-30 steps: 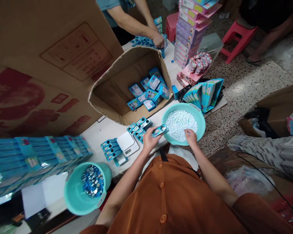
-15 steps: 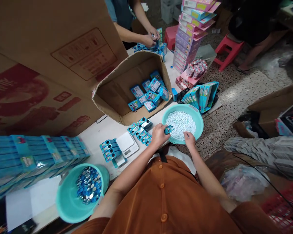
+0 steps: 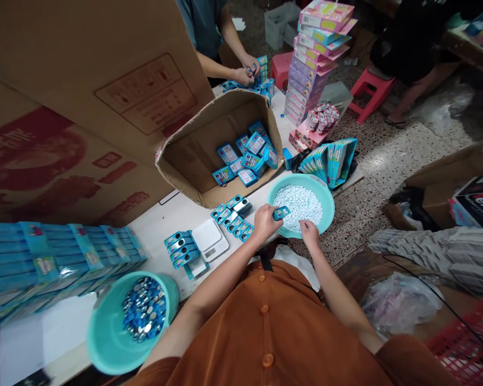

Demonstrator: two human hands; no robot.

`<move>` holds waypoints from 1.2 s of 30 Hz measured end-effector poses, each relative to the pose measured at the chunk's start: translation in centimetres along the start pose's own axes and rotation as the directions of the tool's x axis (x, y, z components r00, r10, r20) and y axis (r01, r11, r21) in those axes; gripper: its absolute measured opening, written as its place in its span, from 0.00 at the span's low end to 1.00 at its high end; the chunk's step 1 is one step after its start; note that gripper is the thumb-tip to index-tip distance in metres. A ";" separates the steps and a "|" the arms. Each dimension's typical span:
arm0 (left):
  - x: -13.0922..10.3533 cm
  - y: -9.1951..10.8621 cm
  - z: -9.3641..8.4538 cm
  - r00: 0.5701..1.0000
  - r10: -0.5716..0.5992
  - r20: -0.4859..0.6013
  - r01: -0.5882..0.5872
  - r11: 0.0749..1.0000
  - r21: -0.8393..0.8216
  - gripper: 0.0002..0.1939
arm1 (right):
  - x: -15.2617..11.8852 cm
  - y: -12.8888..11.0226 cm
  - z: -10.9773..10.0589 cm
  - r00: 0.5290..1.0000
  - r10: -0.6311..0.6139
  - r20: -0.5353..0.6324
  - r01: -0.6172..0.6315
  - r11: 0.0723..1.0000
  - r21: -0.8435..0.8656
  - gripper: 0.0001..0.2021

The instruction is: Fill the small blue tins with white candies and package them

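Observation:
My left hand [image 3: 265,221] is closed round a small blue box [image 3: 280,213], held over the left rim of a turquoise basin [image 3: 330,206]. White pellets [image 3: 300,201] fill the bottom of that basin. Over its near edge is my right hand [image 3: 309,232], fingers drawn together at the pellets; what they hold, if anything, is too small to make out. Left of my left hand stand rows of small blue boxes [image 3: 235,222] with round holes on top. Beside them lies a white scale [image 3: 208,239], with more such boxes [image 3: 182,248] to its left.
An open carton [image 3: 189,155] holds blue boxes. A turquoise tub [image 3: 104,343] of blue and silver caps stands at lower left. Behind, another person's hands [image 3: 247,72] work over blue boxes beside a tall box stack [image 3: 308,69]. A large carton [image 3: 84,107] walls the left.
The view has shifted slightly. The blue box in my left hand now lies flatter over the pellets. My right hand has moved a little left along the basin's near edge.

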State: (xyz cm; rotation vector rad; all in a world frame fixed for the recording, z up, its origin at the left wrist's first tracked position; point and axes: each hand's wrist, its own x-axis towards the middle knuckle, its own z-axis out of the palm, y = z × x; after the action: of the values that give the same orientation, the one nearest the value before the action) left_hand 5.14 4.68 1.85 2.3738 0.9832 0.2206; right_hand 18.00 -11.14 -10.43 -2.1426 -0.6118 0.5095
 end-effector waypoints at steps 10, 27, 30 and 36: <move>-6.6 -4.3 -4.0 0.983 0.009 -0.184 -0.073 0.935 -0.347 0.18 | -0.3 0.4 -1.1 0.998 0.055 0.038 -0.054 0.998 -0.019 0.21; -12.9 -24.1 -6.1 0.766 -0.567 -0.301 0.607 0.793 0.050 0.18 | -1.4 -2.3 0.3 0.995 -0.038 0.093 0.052 0.986 -0.156 0.23; -12.4 -25.1 -5.7 0.790 -0.570 -0.227 0.602 0.792 0.104 0.19 | -2.3 -2.1 -0.1 0.997 -0.015 0.078 0.029 0.985 -0.173 0.23; -12.0 -26.5 -5.9 0.826 -0.548 -0.134 0.563 0.811 0.156 0.23 | -3.8 -1.7 -0.6 0.999 0.008 0.042 0.000 0.979 -0.202 0.23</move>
State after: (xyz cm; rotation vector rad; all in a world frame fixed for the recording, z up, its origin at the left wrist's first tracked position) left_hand -21.53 14.22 -7.14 2.1282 1.7601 -0.0032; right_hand 14.89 -12.78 -8.17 -2.3296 -0.7094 0.5145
